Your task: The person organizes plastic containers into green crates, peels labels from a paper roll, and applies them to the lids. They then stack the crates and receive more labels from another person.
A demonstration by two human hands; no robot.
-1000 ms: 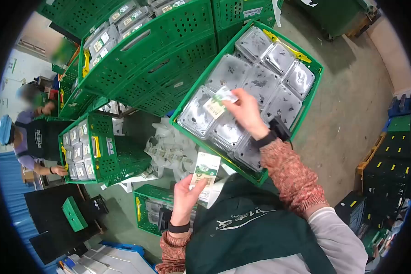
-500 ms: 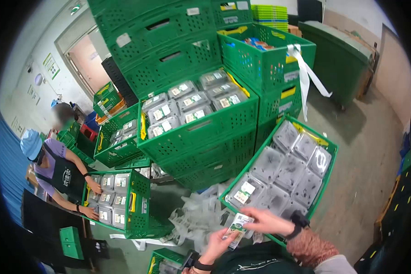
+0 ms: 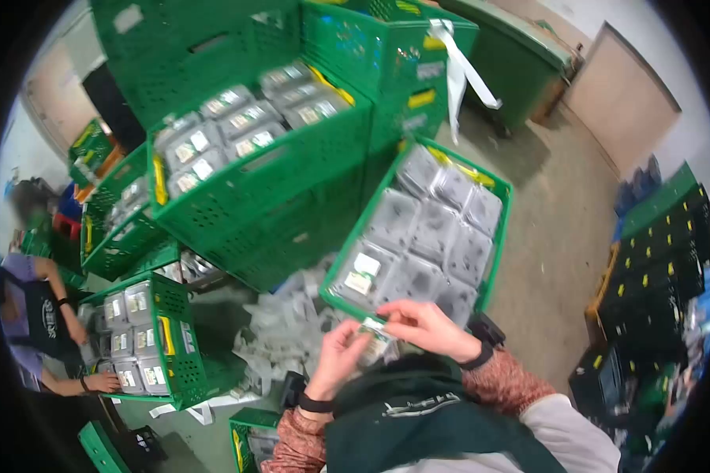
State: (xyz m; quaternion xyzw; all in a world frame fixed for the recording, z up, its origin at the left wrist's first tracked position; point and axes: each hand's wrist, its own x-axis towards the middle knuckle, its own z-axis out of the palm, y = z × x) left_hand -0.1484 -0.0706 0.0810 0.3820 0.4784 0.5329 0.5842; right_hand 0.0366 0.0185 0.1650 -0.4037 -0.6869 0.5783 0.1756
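My left hand (image 3: 339, 359) is closed around a small stack of printed labels (image 3: 376, 337), partly covered by the fingers. My right hand (image 3: 427, 328) pinches the top edge of the same stack. Just beyond both hands is a tilted green crate (image 3: 493, 272) packed with clear lidded plastic boxes (image 3: 435, 229), their contents dark and blurred. On the box at its near left corner (image 3: 347, 285) lie white and green labels (image 3: 363, 272); the other lids in this crate look unlabelled.
Stacked green crates (image 3: 292, 177) rise ahead, the top one holding labelled boxes. At left, a co-worker (image 3: 43, 315) reaches into another crate (image 3: 183, 339). Crumpled clear plastic bags (image 3: 272, 339) lie on the floor between. A green bin (image 3: 513, 67) and dark crates (image 3: 651, 276) stand to the right.
My view has swung right and down, so the crates appear farther left. Both hands have come together on the labels, with the right fingers now pinching the stack's top edge.
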